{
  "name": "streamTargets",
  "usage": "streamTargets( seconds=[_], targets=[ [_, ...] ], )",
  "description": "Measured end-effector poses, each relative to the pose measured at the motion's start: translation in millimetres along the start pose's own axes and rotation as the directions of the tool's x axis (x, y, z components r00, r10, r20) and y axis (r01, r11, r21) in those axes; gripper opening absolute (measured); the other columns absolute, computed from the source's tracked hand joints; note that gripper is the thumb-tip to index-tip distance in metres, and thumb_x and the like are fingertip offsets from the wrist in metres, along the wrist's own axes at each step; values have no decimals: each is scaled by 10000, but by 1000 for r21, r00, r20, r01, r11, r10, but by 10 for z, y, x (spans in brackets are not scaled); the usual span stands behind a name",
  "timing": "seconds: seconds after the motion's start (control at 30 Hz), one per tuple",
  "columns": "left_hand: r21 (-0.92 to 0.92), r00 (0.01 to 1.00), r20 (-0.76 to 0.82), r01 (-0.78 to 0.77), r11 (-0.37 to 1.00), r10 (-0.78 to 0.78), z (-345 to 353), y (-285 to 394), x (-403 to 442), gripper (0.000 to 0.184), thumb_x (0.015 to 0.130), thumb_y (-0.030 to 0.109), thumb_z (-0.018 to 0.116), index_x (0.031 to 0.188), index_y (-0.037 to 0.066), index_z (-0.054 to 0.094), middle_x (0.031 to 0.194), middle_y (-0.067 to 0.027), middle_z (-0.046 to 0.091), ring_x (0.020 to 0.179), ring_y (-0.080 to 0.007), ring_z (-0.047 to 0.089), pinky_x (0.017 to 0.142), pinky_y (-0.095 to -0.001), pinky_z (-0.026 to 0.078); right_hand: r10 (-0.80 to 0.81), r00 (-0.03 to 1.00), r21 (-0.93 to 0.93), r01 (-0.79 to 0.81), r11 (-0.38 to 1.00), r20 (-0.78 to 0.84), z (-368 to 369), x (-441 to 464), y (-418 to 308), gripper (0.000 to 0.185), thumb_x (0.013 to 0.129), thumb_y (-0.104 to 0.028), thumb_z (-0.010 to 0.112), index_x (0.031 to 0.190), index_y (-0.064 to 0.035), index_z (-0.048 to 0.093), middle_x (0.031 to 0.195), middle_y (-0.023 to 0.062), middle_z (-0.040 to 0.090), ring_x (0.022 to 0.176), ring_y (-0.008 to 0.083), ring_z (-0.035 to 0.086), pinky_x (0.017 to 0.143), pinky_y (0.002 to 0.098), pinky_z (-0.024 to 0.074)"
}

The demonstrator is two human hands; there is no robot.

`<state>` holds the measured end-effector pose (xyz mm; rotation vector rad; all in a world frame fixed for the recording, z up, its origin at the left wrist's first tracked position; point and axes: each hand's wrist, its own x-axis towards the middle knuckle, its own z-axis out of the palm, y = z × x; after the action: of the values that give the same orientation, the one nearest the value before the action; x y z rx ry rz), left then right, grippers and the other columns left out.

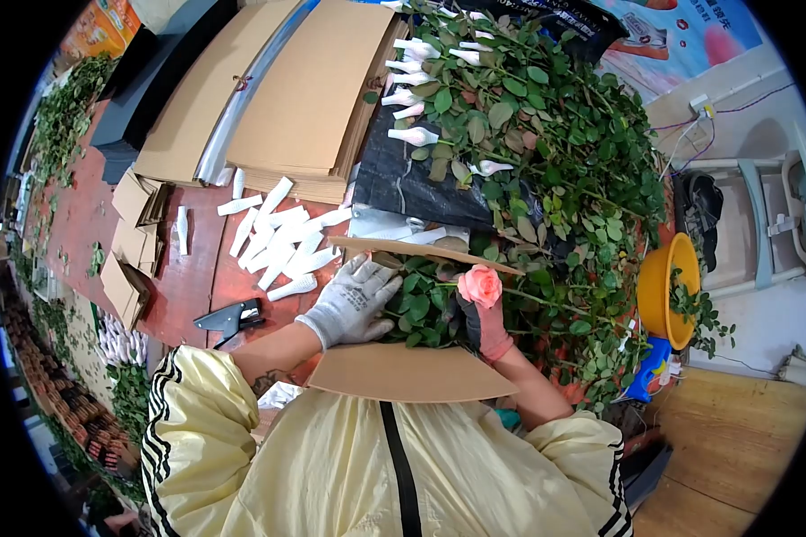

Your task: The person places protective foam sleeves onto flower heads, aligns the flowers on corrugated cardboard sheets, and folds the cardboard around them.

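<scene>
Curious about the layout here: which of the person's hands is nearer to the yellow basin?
Right. The right hand, at the pink rose, is across the leafy stems from the yellow basin; the left hand is farther away, to the left of the right one.

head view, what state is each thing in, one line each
Pink rose: open, uncovered
Left hand: gloved, against green leaves
Right hand: gloved, at the rose, grip partly hidden
White sleeves: loosely heaped
Far flower heads: covered in white
Cardboard stack: flat, piled
Yellow basin: leaves inside
</scene>
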<state>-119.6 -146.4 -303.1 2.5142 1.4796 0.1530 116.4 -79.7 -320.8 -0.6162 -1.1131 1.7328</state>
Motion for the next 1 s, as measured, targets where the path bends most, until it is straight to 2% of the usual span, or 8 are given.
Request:
streamTargets(
  seconds=[0.07, 0.13, 0.2, 0.37, 0.53, 0.73, 0.93, 1.0],
  targets=[
    [-6, 1000, 4, 9, 1000, -9, -12, 14, -1, 692, 770, 477, 564, 1302, 49, 451, 1294, -158, 465, 1247, -336, 380, 1094, -498, 201, -12, 996, 3, 12, 1000, 84, 23, 1, -33, 211, 826, -194, 583, 933, -26, 514, 814, 16, 479, 677, 148, 454, 645, 271, 375],
    [-13, 1000, 10, 14, 1000, -14, 2, 16, 4, 685, 766, 463, 568, 1299, 49, 453, 1289, -159, 468, 1245, -343, 380, 1092, -498, 203, -46, 997, -694, 75, 716, 59, 111, -95, -98, 320, 793, -122, 603, 1099, -42, 553, 887, 46, 521, 746, 191, 517, 722, 293, 435],
    [-3, 999, -43, -33, 999, 33, 41, -9, 15, 725, 727, 453, 593, 1301, 37, 440, 1234, -180, 478, 1211, -380, 383, 1065, -519, 229, 67, 984, -906, 124, 405, 164, -55, -97, 18, 429, 734, -104, 633, 1157, -86, 562, 1032, 135, 567, 907, 300, 577, 823, 370, 471],
    [-69, 998, -58, -34, 997, 30, 37, -12, -2, 712, 703, 409, 602, 1288, 35, 448, 1226, -179, 475, 1223, -378, 364, 1060, -531, 229, 16, 915, -915, 402, -3, 402, 113, -85, -369, 413, 704, -181, 671, 1105, -119, 599, 1156, 135, 561, 953, 316, 583, 831, 402, 474],
    [-14, 995, -88, -55, 998, 54, 99, -37, 4, 711, 718, 420, 589, 1296, 34, 439, 1230, -179, 473, 1223, -381, 364, 1064, -524, 224, 224, 829, -859, 494, 137, 513, 219, 37, -456, 376, 726, -209, 630, 1093, -130, 604, 1163, 137, 569, 916, 285, 613, 806, 413, 469],
    [-100, 1000, -29, 0, 995, -3, 8, -8, 1, 706, 738, 439, 575, 1290, 20, 443, 1255, -186, 467, 1225, -376, 369, 1076, -522, 204, 493, 751, -782, 589, -201, 439, 307, 89, -97, 364, 741, -252, 621, 1100, -190, 610, 1207, 142, 566, 933, 272, 614, 760, 380, 476],
    [-40, 1000, -27, 0, 999, -1, 60, -35, -14, 735, 739, 474, 598, 1311, 42, 438, 1283, -185, 460, 1234, -355, 371, 1093, -507, 197, 194, 811, -832, 516, 206, 551, -97, 65, -225, 350, 743, -291, 652, 1018, -79, 612, 1234, 191, 526, 861, 335, 609, 791, 424, 476],
    [-39, 999, -32, -5, 999, 4, 36, -34, -18, 733, 740, 472, 598, 1312, 42, 438, 1280, -184, 463, 1235, -358, 370, 1093, -507, 198, -107, 972, -886, 236, 400, 211, -248, -48, -115, 245, 683, -69, 671, 909, -25, 586, 972, 127, 626, 821, 214, 634, 733, 331, 511]
  ],
)
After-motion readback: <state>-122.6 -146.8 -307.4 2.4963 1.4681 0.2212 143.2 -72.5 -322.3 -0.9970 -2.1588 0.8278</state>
